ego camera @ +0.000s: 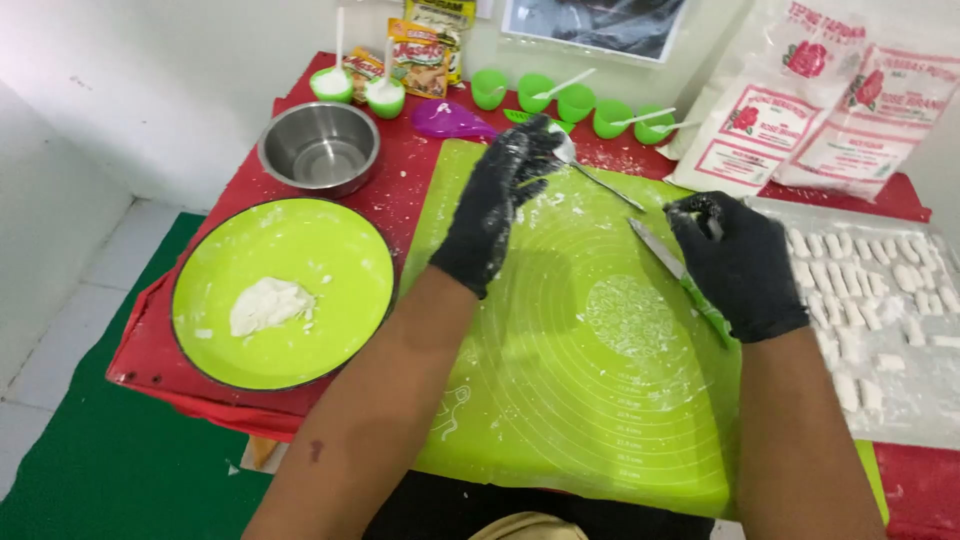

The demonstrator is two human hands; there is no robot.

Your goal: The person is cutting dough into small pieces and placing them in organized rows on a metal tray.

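Black gloves: both hands wear them, dusted with white flour.
Left hand (500, 195): raised over the far part of the mat, fingers closed around the bowl end of a spoon (590, 172); the handle points toward the right hand.
Right hand (738, 262): at the mat's right edge, fist closed on a green-handled knife (668, 262); the blade points toward the left hand.
Hands: apart, spoon handle and knife blade lying between them.
Mat (580, 400): lime green silicone, under and between both arms, with a floured patch just left of the right hand.
Plate (285, 290): lime green, left of the left arm, carrying a dough lump (268, 305).
Bowl (320, 148): steel, beyond the plate, left of the left hand.
Dough pieces (860, 290): small white pieces in rows on a floured sheet, right of the right hand.
Cups (575, 100): green, in a row beyond the left hand.
Flour bags (800, 120): beyond the right hand.
Tabletop (400, 185): red, flour-speckled.
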